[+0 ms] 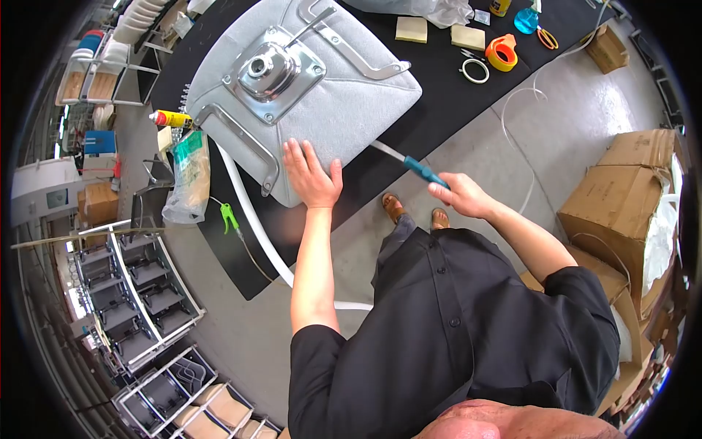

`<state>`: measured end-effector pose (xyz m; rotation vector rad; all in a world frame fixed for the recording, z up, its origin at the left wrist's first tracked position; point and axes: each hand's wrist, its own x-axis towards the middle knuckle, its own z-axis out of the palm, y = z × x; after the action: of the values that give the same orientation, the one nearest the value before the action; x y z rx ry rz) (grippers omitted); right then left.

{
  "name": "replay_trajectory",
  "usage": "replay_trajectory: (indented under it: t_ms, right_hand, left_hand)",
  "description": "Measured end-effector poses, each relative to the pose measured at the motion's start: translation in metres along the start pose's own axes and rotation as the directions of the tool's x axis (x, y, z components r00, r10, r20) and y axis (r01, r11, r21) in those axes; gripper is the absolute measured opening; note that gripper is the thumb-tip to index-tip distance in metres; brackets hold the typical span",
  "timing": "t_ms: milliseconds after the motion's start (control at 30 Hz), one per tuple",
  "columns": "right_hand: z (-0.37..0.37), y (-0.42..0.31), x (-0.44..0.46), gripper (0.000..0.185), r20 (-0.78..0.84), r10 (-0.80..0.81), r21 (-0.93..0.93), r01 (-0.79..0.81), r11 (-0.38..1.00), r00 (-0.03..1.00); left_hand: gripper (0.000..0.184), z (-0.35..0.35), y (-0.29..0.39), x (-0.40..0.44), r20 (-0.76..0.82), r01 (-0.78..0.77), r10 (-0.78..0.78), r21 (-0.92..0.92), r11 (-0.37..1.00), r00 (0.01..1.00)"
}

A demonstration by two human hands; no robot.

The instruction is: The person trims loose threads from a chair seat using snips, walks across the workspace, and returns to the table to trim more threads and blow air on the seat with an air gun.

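An upside-down grey upholstered chair seat [351, 113] lies on the black-covered table [431, 69]. A shiny metal base plate [272, 75] with a lever is fixed to its underside, between metal armrest brackets [245, 143]. My left hand [312, 174] rests flat on the seat's near edge, fingers stretched out. In my right hand [462, 194] is a teal-handled tool [424, 172] with a pale, flat-looking shaft. The shaft points to the seat's right edge; whether its tip touches the seat or goes beneath it, I cannot tell.
Orange tape [502, 53], a white ring [475, 71], sponge-like blocks [468, 37], scissors [547, 39] and a blue bottle [525, 20] are at the back right. A spray can [170, 118], plastic bag [189, 179], green air gun [229, 218] and white hose [248, 205] lie left. Cardboard boxes [610, 208] stand right.
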<state>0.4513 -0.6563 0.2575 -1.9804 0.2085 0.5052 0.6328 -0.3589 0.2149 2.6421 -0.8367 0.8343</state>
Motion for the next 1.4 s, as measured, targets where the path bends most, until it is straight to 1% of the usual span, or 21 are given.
replay_trajectory:
  t_ms: [33,100,133,167,200,233,267,300,400,433,467,533,567,633,733,800,967,1033,1133,1300,1400]
  right_hand:
    - [0.003,-0.002,0.002,0.053,-0.093,0.082,0.051,-0.077,0.996,0.992]
    - [0.017,0.009,0.006,0.048,-0.189,0.017,-0.06,-0.029,0.998,0.982]
    - [0.007,-0.03,-0.012,0.046,-0.015,0.083,-0.014,-0.083,0.996,0.996]
    - [0.013,-0.031,-0.015,0.051,0.069,0.138,-0.188,-0.123,0.975,0.988]
    - [0.027,-0.011,-0.013,0.053,0.022,0.012,-0.186,-0.008,0.983,1.0]
    - [0.023,-0.016,-0.017,0.055,0.047,0.078,-0.065,-0.075,0.995,0.996]
    - [0.023,-0.023,-0.024,0.058,-0.093,0.082,-0.005,-0.083,0.997,0.992]
    - [0.029,-0.02,-0.02,0.07,-0.144,0.105,-0.034,-0.111,0.993,0.984]
    - [0.05,-0.006,-0.019,0.066,-0.085,-0.141,-0.118,0.13,0.984,0.986]
    - [0.054,-0.007,-0.021,0.065,-0.169,-0.088,-0.078,0.076,0.994,0.982]
    - [0.06,-0.007,-0.023,0.065,-0.235,-0.038,-0.037,0.03,0.999,0.971]
    - [0.073,-0.007,-0.027,0.065,-0.284,-0.024,-0.033,0.015,0.999,0.958]
    - [0.082,-0.011,-0.025,0.064,-0.285,-0.03,-0.029,0.023,0.999,0.958]
    - [0.095,-0.017,-0.027,0.065,-0.304,-0.033,0.005,0.037,0.999,0.952]
    - [0.119,-0.03,-0.024,0.065,-0.345,0.011,0.031,0.0,1.0,0.938]
    - [0.135,-0.038,-0.02,0.063,-0.238,-0.007,-0.062,-0.008,0.998,0.971]
    - [0.154,-0.065,-0.016,0.064,-0.324,-0.005,0.014,0.01,1.0,0.946]
    - [0.157,-0.081,-0.018,0.065,-0.291,0.001,-0.024,-0.008,1.0,0.957]
    - [0.153,-0.102,-0.018,0.066,-0.405,0.132,0.141,-0.081,0.987,0.905]
    - [0.159,-0.105,-0.007,0.068,-0.252,0.027,-0.05,-0.041,0.998,0.967]
    - [0.155,-0.122,-0.013,0.067,-0.244,0.096,-0.037,-0.108,0.993,0.965]
  left_hand:
    - [0.074,-0.003,0.002,0.001,0.034,-0.018,0.018,-0.003,1.0,0.999]
    - [0.073,-0.012,0.005,0.003,0.117,0.016,-0.017,0.015,1.0,0.993]
    - [0.074,-0.008,0.002,-0.003,0.035,-0.03,0.029,0.026,0.999,0.999]
    - [0.074,-0.012,0.006,-0.002,0.072,-0.05,0.043,0.092,0.995,0.996]
    - [0.074,-0.007,0.005,-0.003,0.003,-0.082,0.082,0.083,0.993,0.997]
    - [0.072,-0.015,0.012,-0.004,0.041,0.001,-0.002,0.012,1.0,0.999]
    - [0.069,-0.012,0.005,-0.006,0.074,-0.024,0.019,0.069,0.997,0.997]
    - [0.069,0.003,-0.012,-0.014,-0.017,-0.076,0.076,0.021,0.997,0.997]
    - [0.067,-0.01,-0.007,-0.011,-0.091,-0.14,0.145,0.057,0.989,0.985]
    - [0.064,-0.039,0.01,-0.007,-0.057,-0.155,0.173,0.237,0.959,0.983]
    - [0.064,-0.037,0.006,-0.01,-0.077,-0.203,0.222,0.204,0.958,0.972]
    - [0.062,-0.019,-0.011,-0.017,0.033,-0.092,0.088,0.15,0.984,0.996]
    - [0.062,-0.021,-0.013,-0.008,0.028,-0.116,0.113,0.128,0.985,0.993]
    - [0.058,-0.051,-0.017,0.009,0.239,-0.12,0.071,0.196,0.973,0.968]
    - [0.053,-0.068,-0.035,0.023,0.332,-0.236,0.181,0.134,0.962,0.926]
    - [0.052,-0.062,-0.052,0.024,0.309,-0.279,0.237,0.099,0.955,0.921]
    - [0.051,-0.064,-0.078,0.025,0.289,-0.349,0.349,-0.054,0.936,0.892]
    - [0.056,-0.051,-0.097,0.026,0.04,-0.481,0.515,-0.303,0.823,0.856]
    - [0.066,-0.028,-0.123,0.02,0.069,-0.523,0.551,-0.236,0.819,0.832]
    - [0.065,-0.026,-0.132,0.025,-0.012,-0.494,0.513,-0.289,0.82,0.858]
    - [0.066,-0.026,-0.143,0.021,-0.099,-0.429,0.42,-0.296,0.853,0.902]
